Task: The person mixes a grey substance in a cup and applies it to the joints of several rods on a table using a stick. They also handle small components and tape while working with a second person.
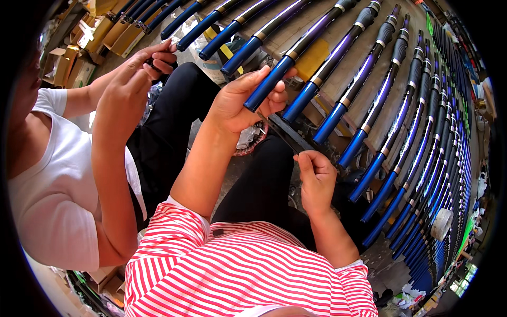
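Observation:
My left hand [245, 100] is closed round the blue butt end of a fishing rod [270, 82], thumb on its upper side and fingers curled underneath. This rod lies in a long row with others, its purple and black length running away to the upper right. Lower and to the right, my right hand [318, 182] is closed in a pinch on a thin dark strip [280, 133]. The strip slants from these fingertips up toward my left hand, below the rod's end; what it is made of I cannot make out.
Many more blue-ended fishing rods [364, 132] curve along the right on a brown surface [338, 29]. A co-worker in a white top [58, 206] sits close at my left, hands [140, 71] together around something small and dark. Cardboard boxes [124, 39] stand at the upper left.

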`<state>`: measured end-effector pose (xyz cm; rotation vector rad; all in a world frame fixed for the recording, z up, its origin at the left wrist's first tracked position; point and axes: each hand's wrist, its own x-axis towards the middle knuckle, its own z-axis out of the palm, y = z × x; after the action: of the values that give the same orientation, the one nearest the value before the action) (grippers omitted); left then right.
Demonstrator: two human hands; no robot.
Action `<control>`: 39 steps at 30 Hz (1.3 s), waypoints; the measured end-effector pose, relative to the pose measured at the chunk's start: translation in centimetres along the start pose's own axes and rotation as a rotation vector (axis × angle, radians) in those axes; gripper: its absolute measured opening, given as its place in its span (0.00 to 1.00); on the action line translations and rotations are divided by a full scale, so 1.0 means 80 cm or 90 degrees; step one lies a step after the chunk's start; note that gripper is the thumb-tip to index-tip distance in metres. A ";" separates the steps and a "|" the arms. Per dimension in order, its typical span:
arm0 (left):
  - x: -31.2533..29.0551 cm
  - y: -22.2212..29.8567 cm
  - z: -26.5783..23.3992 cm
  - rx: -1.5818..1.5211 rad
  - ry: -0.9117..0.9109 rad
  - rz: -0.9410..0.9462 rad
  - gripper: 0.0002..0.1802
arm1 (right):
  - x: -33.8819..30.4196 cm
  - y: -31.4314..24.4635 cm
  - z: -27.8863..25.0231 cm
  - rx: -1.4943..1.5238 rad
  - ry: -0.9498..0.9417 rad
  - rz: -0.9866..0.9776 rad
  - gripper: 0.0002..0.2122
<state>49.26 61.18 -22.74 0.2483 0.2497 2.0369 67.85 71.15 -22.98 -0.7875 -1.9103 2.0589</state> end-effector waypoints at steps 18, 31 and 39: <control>0.021 -0.057 0.022 0.006 0.047 -0.020 0.22 | -0.026 0.019 -0.051 0.136 0.053 -0.027 0.07; 0.004 -0.056 0.013 0.012 -0.013 -0.037 0.23 | -0.015 0.016 -0.038 0.054 0.013 -0.028 0.09; 0.003 -0.051 0.019 0.008 0.011 -0.052 0.23 | -0.018 0.017 -0.034 0.069 0.050 -0.056 0.10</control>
<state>53.01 63.35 -22.42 0.2246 0.2802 1.9582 70.72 72.55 -23.99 -0.7348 -1.7431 2.0288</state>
